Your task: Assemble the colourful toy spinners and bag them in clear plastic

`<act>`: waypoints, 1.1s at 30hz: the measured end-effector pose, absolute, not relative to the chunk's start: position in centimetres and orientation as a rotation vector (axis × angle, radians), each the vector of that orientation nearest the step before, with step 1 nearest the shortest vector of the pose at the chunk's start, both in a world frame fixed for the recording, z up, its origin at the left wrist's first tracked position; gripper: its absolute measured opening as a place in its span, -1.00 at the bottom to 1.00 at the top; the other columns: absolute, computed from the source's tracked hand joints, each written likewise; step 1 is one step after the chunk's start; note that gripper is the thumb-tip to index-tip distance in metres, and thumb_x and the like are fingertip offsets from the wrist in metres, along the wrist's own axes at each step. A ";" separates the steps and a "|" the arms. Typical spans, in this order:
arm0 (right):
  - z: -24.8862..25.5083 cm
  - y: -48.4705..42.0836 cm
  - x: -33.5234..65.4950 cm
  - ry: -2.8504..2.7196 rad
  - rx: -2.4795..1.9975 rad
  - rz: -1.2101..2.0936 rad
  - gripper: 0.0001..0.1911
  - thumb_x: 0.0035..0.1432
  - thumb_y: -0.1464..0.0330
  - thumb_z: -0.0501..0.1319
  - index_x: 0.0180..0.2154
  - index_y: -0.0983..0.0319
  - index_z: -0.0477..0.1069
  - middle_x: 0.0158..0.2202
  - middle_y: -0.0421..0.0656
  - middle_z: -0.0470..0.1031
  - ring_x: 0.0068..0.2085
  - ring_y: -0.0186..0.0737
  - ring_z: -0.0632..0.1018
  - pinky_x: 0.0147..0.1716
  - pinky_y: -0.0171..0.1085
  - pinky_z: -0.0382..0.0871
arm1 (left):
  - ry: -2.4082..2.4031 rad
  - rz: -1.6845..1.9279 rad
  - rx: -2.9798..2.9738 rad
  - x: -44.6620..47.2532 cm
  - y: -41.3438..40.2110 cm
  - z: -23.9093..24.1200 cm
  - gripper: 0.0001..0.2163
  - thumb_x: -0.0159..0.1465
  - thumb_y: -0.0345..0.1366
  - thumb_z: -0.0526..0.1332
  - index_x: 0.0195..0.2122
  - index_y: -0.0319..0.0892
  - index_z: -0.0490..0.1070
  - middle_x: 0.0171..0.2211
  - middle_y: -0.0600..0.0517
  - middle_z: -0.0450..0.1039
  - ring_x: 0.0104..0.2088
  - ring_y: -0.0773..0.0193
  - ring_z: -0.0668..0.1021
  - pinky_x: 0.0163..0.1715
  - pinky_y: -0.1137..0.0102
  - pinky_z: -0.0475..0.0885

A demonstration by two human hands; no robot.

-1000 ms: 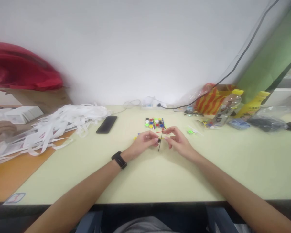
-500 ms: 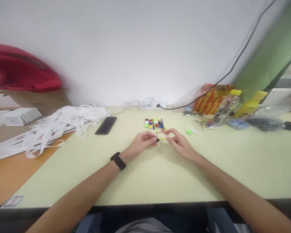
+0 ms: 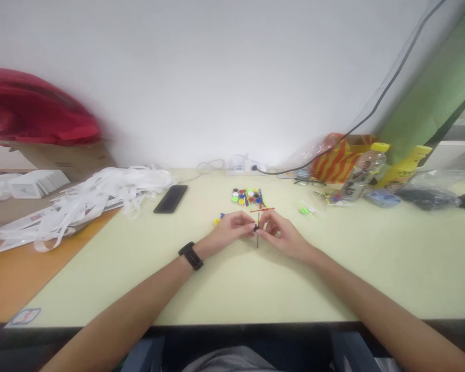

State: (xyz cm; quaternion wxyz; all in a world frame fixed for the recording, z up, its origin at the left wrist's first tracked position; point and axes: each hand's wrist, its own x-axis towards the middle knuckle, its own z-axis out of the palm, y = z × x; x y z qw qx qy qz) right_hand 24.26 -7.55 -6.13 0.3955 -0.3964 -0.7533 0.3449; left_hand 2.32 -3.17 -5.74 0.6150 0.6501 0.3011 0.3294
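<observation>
l hand [image 3: 240, 227] is pinching a small blk piece [image 3: 256, 228] btw thumb & fingertips, abt midway along the desk [image 3: 232, 289], nearer the back edge than the front. r hand [image 3: 273, 230] comes in from the other side, fingers curled, thumb tip at a thin dk rod [image 3: 258, 240] right by the blk piece; can't tell if those fingers are pinching it or only touching. rod sticks out both above & below the fingertips, roughly in line w/ the front-to-back direction; can't tell its exact tilt. red strip [image 3: 258, 210] just behind the hands, twd the back edge, & past it a cluster of small coloured discs [image 3: 241, 196] w/ thin sticks at its r side. yellow & blue bits [image 3: 217, 221] just beside l hand, partly hidden by it. lt green piece [image 3: 306, 211] near r hand, twd the r edge. blk watch [image 3: 191, 256] on l wrist. blk phone [image 3: 171, 199] lies tilted, l of the discs. white straps [image 3: 116, 188] heaped over the desk's back l corner. pwr strip [image 3: 242, 166] at the back edge; glasses [image 3: 310, 182] near it. twd the back r corner: striped bag [image 3: 335, 157], clear bottle [image 3: 358, 178], yellow bottle [image 3: 401, 173], blue pack [image 3: 382, 198]. sticker [image 3: 26, 316] at front l corner.
</observation>
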 end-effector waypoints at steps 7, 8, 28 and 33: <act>-6.4 -7.5 24.1 -1.842 -0.956 0.954 -0.75 0.34 0.24 0.20 0.00 0.10 0.24 -0.22 -0.20 0.47 -0.40 -0.30 0.43 -0.43 -0.29 0.32 | 0.705 0.740 1.537 2.4 -3.2 -6.4 -0.66 0.25 -0.05 0.42 -0.11 -0.19 0.51 -0.20 -0.07 0.60 -0.20 0.20 0.63 -0.08 0.25 0.55; -6.4 -7.4 24.1 -1.820 -0.946 0.975 -0.73 0.34 0.23 0.20 0.02 0.10 0.22 -0.24 -0.22 0.45 -0.40 -0.29 0.43 -0.42 -0.29 0.32 | 0.709 0.733 1.545 2.4 -3.3 -6.4 -0.64 0.25 -0.05 0.41 -0.05 -0.18 0.50 -0.19 -0.08 0.60 -0.19 0.20 0.63 -0.07 0.25 0.55; -6.8 -3.5 32.4 -2.110 -1.860 -0.194 -0.67 0.24 0.43 0.15 0.04 0.18 0.40 -0.06 0.04 0.56 -0.08 0.08 0.54 -0.23 -0.12 0.29 | 1.782 0.529 2.263 -2.7 0.4 -4.5 -0.77 0.36 -0.06 0.18 -0.23 -0.08 0.52 -0.38 -0.02 0.61 -0.34 0.08 0.57 -0.37 0.33 0.25; -6.8 -4.5 29.4 -2.285 -1.335 0.025 -0.67 0.31 0.42 0.15 0.09 0.14 0.41 -0.02 -0.01 0.53 0.00 0.04 0.50 -0.03 -0.05 0.36 | 1.605 0.583 2.243 -1.5 -0.6 -4.8 -0.77 0.39 -0.07 0.15 -0.18 -0.07 0.51 -0.51 0.06 0.58 -0.39 0.12 0.58 -0.42 0.35 0.24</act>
